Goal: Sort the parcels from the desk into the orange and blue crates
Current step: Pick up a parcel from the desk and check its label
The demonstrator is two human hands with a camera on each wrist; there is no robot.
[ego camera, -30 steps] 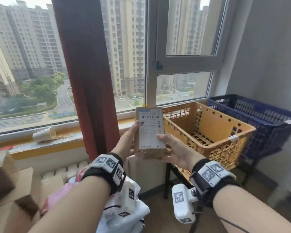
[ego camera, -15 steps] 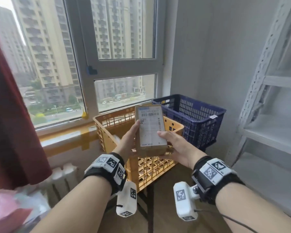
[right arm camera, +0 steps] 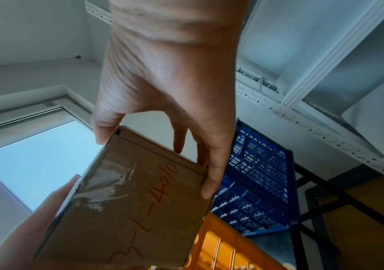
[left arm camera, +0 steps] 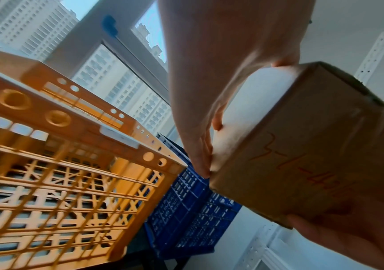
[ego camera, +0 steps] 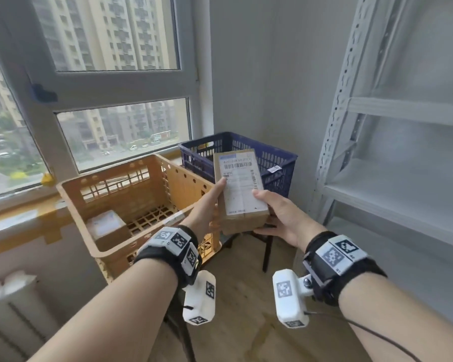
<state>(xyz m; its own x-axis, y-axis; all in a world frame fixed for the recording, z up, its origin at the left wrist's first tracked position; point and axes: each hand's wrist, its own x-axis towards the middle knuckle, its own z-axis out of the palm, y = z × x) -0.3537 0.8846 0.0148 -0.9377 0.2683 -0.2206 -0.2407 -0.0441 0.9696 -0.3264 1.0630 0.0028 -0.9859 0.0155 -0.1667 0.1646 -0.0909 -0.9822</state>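
A small cardboard parcel with a white shipping label and red handwriting on its end is held up in both hands. My left hand grips its left side, thumb on the label. My right hand grips the right side and underside. The parcel hangs over the gap between the orange crate on the left and the blue crate behind it. Another brown parcel lies in the orange crate's near left corner.
The crates rest on a black frame stand by the window. A white metal shelf rack stands at the right. A radiator sits low at the left. Wooden floor lies below.
The view has swung right from the window and red curtain toward the crates and rack. Both hands have carried the parcel to the blue crate's front; the grip is unchanged.
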